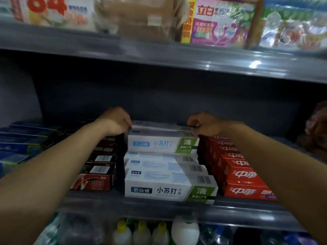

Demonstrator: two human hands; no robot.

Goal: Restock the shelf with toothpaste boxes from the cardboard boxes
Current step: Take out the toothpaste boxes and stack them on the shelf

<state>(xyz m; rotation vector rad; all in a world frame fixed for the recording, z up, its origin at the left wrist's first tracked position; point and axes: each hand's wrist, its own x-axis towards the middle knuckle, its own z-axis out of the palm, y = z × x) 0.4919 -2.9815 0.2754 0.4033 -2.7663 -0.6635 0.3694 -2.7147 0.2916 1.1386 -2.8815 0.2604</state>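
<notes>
Two hands work one box: the left hand (115, 122) pinches the left end and the right hand (203, 125) pinches the right end of the top white toothpaste box (160, 128), so each grip is clamped on a short end. Box long axis runs left-right, parallel to the shelf (159, 207) front edge. It sits at the back of the white column, on top of another white-and-green box (162, 145) (second layer), with more white boxes (169, 184) in front, lower. Dark red boxes (99, 167) lie just left, bright red boxes (237, 167) just right, both close to the wrists. Both hands equally near; likely next is squaring the box and letting go. Cardboard boxes not in view.
</notes>
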